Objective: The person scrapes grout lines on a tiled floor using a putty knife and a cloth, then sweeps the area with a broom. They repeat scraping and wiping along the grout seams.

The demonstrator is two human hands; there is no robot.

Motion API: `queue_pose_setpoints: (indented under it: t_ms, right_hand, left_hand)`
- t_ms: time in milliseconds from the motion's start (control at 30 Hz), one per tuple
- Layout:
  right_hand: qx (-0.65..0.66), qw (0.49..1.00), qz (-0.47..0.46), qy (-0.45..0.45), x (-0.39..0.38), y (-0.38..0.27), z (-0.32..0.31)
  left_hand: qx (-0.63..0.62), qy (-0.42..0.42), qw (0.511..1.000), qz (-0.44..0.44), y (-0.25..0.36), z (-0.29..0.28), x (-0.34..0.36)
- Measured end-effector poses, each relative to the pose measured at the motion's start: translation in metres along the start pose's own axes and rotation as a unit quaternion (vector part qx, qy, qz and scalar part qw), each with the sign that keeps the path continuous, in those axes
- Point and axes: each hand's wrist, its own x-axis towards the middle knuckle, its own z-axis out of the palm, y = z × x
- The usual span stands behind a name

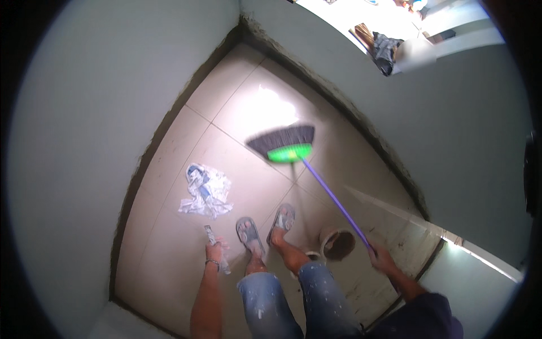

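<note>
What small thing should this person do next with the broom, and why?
Probably swing the purple-handled green broom toward the crumpled white-and-blue sheet: that lies on the beige tiles, the right hand grips the broom, and the left hand seems occupied with a long pale strip.

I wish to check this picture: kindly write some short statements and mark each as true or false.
The right hand grips a purple-handled broom. True.
The crumpled white-and-blue sheet lies right of the grey sandals. False: the sheet lies left of the sandals.
The broom has dark bristles and a bright-green base. True.
The left hand is empty. False: the left hand holds a long, pale, flat strip.
</note>
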Motion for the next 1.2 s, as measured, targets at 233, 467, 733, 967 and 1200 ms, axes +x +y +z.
queue_pose_setpoints:
  t_ms: [233, 467, 733, 967, 1200]
  right_hand:
    - [-0.035, 0.968, 0.231, -0.089, -0.091, -0.064, -0.005]
    - [-0.055, 0.997, -0.004, 0.062, 0.178, -0.184, 0.012]
    - [-0.031, 0.988, 0.147, -0.014, 0.07, -0.216, -0.006]
    - [-0.069, 0.87, 0.454, -0.18, -0.017, -0.167, -0.06]
    - [0.074, 0.948, 0.287, -0.115, 0.037, -0.005, 0.12]
  left_hand:
    - [0.436, 0.213, 0.867, 0.11, 0.056, -0.026, 0.238]
    - [0.417, 0.18, 0.884, 0.109, 0.153, 0.019, 0.36]
    - [0.482, 0.106, 0.869, 0.043, 0.141, -0.008, 0.312]
    - [0.414, 0.068, 0.824, 0.38, 0.208, 0.005, 0.301]
    - [0.089, -0.191, 0.962, 0.175, 0.51, 0.158, 0.291]
